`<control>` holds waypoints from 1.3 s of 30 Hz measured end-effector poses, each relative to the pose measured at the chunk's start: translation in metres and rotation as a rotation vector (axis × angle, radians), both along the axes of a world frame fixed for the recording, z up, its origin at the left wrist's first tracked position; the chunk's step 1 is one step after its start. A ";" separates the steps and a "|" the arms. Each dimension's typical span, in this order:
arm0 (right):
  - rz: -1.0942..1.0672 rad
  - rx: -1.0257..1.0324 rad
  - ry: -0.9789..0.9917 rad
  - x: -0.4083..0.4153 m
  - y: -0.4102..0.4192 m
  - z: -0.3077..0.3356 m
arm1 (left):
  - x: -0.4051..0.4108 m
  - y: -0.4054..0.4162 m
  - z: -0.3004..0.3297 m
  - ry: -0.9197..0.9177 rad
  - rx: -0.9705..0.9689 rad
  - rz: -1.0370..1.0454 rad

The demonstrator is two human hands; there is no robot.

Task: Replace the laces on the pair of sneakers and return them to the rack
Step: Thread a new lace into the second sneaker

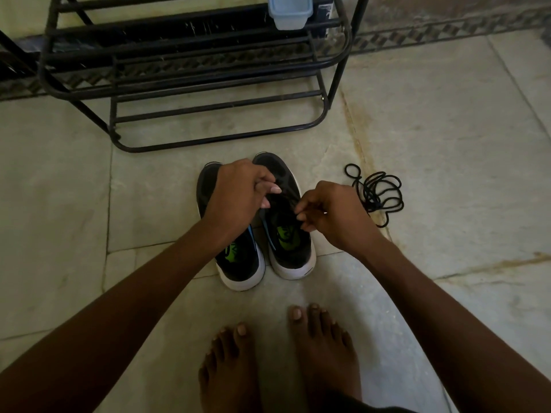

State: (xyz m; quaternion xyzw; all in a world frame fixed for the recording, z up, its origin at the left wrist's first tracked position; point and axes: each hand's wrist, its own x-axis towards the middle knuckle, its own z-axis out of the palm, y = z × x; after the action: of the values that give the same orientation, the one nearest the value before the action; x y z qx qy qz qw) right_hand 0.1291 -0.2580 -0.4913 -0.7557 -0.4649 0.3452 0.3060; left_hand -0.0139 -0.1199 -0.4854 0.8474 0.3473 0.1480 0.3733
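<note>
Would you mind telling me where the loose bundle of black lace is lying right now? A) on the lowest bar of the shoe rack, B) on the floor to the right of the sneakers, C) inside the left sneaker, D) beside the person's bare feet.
B: the loose black lace sits in a tangle on the tiled floor, right of the pair of sneakers and apart from them, not on the rack.

Both forearms are bare from the frame's lower corners to the wrists, with no sleeve, watch or band on them. The left hand and the right hand wear no rings or gloves, and their fingernails are pale. At six o'clock, two bare feet show short unpainted toenails.
</note>
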 end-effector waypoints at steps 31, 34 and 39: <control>0.042 0.419 -0.464 -0.006 0.004 -0.002 | 0.010 -0.010 -0.002 -0.029 -0.617 0.018; -0.006 0.433 -0.439 -0.004 0.004 -0.006 | 0.010 -0.015 0.001 -0.026 -0.631 -0.039; -0.045 0.427 -0.357 -0.002 0.001 -0.008 | 0.008 -0.013 -0.008 -0.019 -0.613 -0.065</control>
State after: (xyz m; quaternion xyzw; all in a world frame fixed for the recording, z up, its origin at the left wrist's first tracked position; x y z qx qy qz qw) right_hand 0.1275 -0.2572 -0.4995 -0.7329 -0.5569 0.0940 0.3793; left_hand -0.0059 -0.1333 -0.4936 0.7047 0.3449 0.0322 0.6192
